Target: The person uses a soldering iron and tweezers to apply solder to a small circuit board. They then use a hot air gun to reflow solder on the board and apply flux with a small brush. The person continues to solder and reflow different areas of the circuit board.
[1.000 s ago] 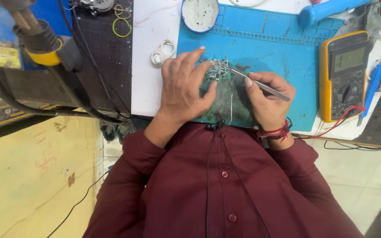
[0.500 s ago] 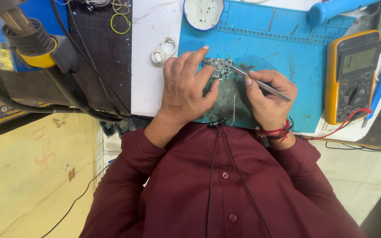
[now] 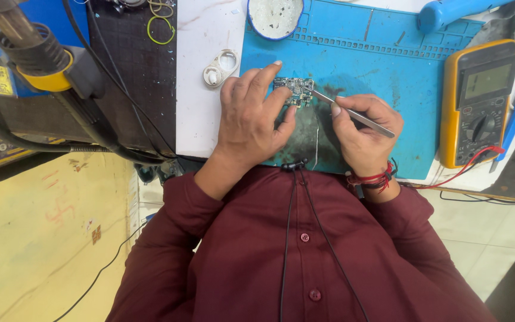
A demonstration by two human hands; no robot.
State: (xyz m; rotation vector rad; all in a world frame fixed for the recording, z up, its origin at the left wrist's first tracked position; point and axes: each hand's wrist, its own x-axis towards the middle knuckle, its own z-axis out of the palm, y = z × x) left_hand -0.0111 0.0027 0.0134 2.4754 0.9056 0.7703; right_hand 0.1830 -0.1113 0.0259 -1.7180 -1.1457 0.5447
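You are leaning over a white tabletop [image 3: 201, 113], and most of your work is sitting on a large blue rubber work mat [image 3: 412, 77] laid across it. To your right, a yellow-cased multimeter with a grey screen and round dial [image 3: 478, 101] is lying on the mat's edge, its red lead curling off toward you. To your left, a black-and-yellow hot-air nozzle on a thick black hose [image 3: 37, 59] is hanging over the dark side bench, well apart from your hands.

Your left hand [image 3: 251, 119] is pressing flat on the mat, its fingertips pinning the small green circuit board crowded with tiny parts [image 3: 293, 90]; this grip is a hold-down, not a pinch. Your right hand [image 3: 362, 128] is closing its grip narrowly on slim steel tweezers [image 3: 353, 113], whose tip is touching the board's right edge.

You appear to be working a small part at that edge. Judging from this, the next move is calling for a steady tip and a board that is not sliding, so your left fingers are doing needed work.

A round white dish with dark specks [image 3: 275, 15] is sitting just beyond the board, a small silver metal frame with two round openings [image 3: 220, 67] is lying near your left fingers, and a blue tool handle [image 3: 454, 12] is resting at the far right. None is crowding the tweezers.
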